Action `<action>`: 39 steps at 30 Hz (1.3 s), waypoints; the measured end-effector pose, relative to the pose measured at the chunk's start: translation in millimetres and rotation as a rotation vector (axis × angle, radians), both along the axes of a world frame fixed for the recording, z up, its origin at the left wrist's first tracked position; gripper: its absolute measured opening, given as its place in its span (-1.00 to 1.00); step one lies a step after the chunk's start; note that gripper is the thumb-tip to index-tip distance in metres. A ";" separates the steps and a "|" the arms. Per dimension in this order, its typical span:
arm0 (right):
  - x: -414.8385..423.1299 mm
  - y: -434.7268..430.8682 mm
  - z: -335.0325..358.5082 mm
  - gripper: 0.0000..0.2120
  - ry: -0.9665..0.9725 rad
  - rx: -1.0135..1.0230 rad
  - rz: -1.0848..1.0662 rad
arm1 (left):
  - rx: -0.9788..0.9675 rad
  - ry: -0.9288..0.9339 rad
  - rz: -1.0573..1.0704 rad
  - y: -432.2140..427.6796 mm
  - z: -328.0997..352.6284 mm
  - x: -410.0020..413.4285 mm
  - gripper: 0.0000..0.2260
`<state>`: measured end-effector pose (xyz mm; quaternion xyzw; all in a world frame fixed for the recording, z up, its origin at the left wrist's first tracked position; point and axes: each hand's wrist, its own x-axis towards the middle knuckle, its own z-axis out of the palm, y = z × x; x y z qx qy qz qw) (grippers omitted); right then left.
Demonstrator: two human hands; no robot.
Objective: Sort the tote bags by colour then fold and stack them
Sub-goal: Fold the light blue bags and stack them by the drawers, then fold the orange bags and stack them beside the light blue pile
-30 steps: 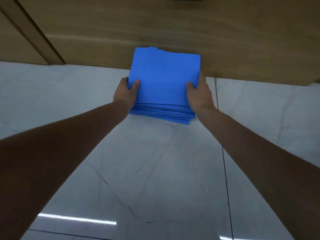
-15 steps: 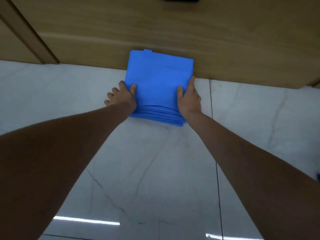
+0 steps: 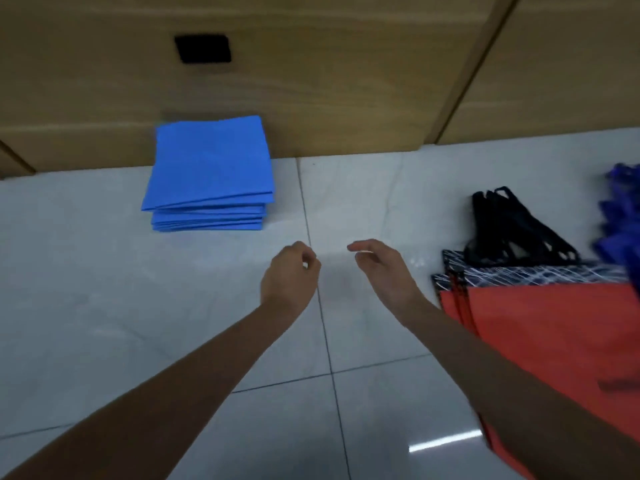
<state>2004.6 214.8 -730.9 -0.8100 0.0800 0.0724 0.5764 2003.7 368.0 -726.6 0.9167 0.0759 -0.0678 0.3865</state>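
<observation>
Dark-blue bags (image 3: 623, 220), blurry at right edge.

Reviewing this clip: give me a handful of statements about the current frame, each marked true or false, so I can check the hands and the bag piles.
1. The left hand and the right hand hold nothing. True.
2. The stack of folded blue tote bags lies on the tiled floor at the foot of the wooden cabinet. True.
3. The red tote bags have a black-and-white patterned band along the top. True.
4. The red tote bags lie on top of the blue stack. False: they lie flat on the floor to the right, apart from it.
5. The right hand grips the black handles. False: it hovers above the floor, apart from them.
</observation>
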 end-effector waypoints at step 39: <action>-125.0 -332.2 -71.7 -0.52 0.588 -0.342 -0.595 | -0.158 0.471 0.351 -185.9 -91.5 -44.3 -0.23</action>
